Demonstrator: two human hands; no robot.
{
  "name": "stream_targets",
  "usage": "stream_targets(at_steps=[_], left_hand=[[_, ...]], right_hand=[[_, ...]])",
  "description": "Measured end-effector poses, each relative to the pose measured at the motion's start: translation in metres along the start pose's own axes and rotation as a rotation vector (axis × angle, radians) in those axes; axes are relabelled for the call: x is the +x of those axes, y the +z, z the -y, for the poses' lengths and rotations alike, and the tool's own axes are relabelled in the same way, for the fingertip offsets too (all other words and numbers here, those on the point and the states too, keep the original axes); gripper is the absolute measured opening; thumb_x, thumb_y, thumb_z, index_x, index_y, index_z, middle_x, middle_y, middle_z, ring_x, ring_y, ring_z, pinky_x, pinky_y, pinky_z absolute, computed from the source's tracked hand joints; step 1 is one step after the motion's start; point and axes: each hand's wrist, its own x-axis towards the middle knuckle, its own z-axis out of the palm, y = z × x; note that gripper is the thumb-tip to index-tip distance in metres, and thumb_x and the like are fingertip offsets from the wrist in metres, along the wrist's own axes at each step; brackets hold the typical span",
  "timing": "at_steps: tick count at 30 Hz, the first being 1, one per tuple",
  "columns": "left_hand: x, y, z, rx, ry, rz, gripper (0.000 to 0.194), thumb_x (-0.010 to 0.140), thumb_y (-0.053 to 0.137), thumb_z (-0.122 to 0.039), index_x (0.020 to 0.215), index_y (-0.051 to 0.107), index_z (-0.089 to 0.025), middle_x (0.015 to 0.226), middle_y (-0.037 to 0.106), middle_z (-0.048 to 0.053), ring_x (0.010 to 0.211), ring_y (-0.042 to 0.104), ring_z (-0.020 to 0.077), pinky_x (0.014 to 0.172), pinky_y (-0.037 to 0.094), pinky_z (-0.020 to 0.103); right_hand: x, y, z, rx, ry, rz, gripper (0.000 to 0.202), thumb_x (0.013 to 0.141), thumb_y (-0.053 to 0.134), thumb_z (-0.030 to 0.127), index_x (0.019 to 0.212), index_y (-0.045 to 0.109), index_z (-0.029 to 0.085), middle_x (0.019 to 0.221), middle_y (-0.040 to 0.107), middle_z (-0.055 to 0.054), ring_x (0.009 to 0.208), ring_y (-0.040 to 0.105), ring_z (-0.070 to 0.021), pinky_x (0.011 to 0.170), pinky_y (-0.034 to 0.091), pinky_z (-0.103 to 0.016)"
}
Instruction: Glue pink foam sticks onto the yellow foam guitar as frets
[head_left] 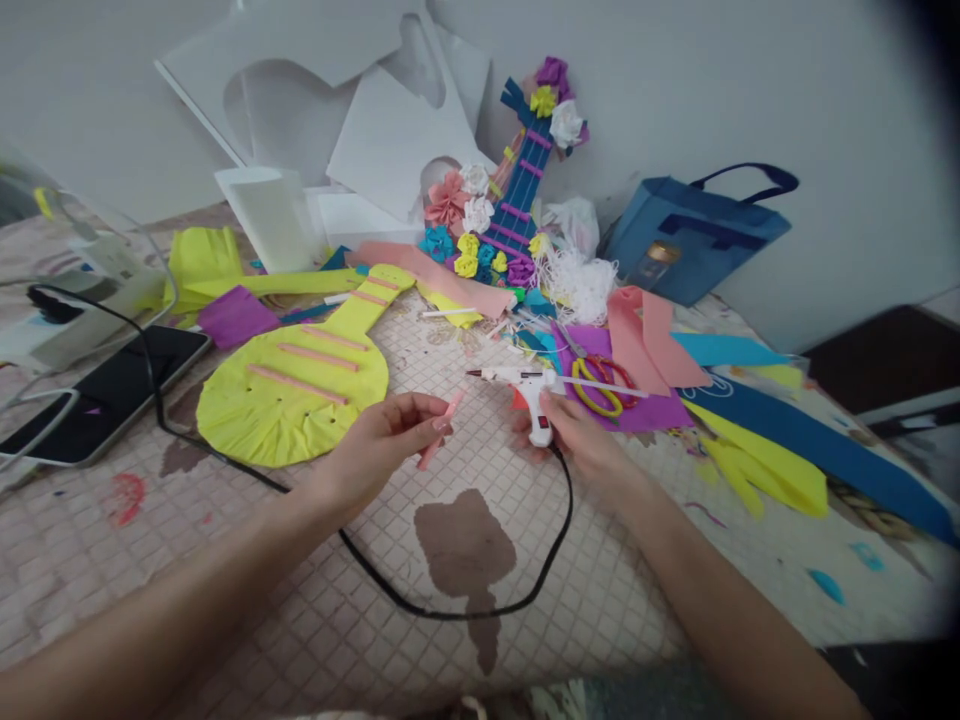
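My left hand pinches a short pink strip between thumb and fingers, above the patterned tabletop. Across from it, my right hand is closed around the handle of a white glue gun, whose dark nozzle points left toward the strip. A clear glue stick sticks out of the gun's back. Left of my left hand lies a yellow guitar-like shape with several pink strips across its body and neck. The gun's black cable loops below both hands.
Scissors lie on purple paper beyond my right hand. A decorated blue guitar shape leans at the back, near a blue bag. A phone and power strip are at the left; colored paper strips lie right.
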Motion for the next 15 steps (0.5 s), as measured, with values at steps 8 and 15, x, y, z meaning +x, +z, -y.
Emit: stream_targets(at_steps=[8, 15], left_hand=[[-0.009, 0.013, 0.008, 0.027, -0.093, 0.134, 0.02, 0.079, 0.066, -0.031, 0.087, 0.06, -0.014, 0.07, 0.054, -0.002, 0.058, 0.044, 0.0063, 0.055, 0.034, 0.02], [-0.012, 0.019, 0.01, 0.024, -0.1, 0.191, 0.021, 0.081, 0.064, -0.033, 0.089, 0.06, -0.014, 0.071, 0.055, -0.002, 0.056, 0.043, 0.0064, 0.054, 0.034, 0.02]], right_hand=[[-0.03, 0.013, 0.026, -0.179, -0.317, -0.035, 0.019, 0.083, 0.059, 0.037, 0.087, 0.064, 0.019, 0.066, 0.056, 0.002, 0.053, 0.05, -0.01, 0.048, 0.041, -0.023], [-0.037, 0.048, 0.024, 0.207, -0.286, 0.228, 0.018, 0.086, 0.056, 0.034, 0.088, 0.066, 0.019, 0.068, 0.058, 0.001, 0.056, 0.052, -0.0092, 0.046, 0.043, -0.021]])
